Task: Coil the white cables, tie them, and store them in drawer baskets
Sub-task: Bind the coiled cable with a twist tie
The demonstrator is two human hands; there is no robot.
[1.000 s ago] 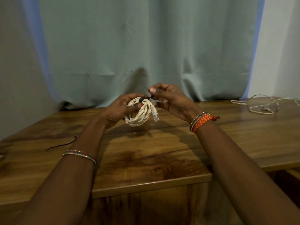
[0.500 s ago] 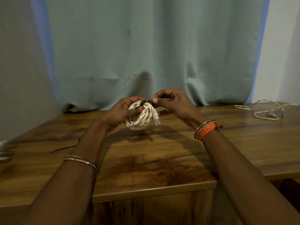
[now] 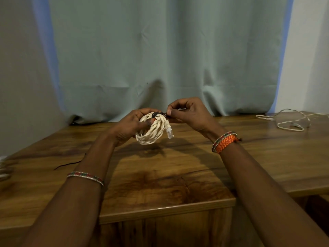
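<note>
hands: left [image 3: 131,126] grips coiled white cable [image 3: 151,132] | right [image 3: 188,114] pinches black tie [image 3: 161,114]

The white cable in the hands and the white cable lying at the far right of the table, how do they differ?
The held cable is wound into a tight coil; the far cable sprawls in loose loops. The held cable has a black tie round it and is off the table; the far cable lies untied on it. Both are white.

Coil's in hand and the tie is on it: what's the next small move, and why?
Probably pull the thin black tie snug with the right hand, which pinches its free end. The left hand grips the coiled white twisted cable, and the tie already wraps the coil's top.
</note>
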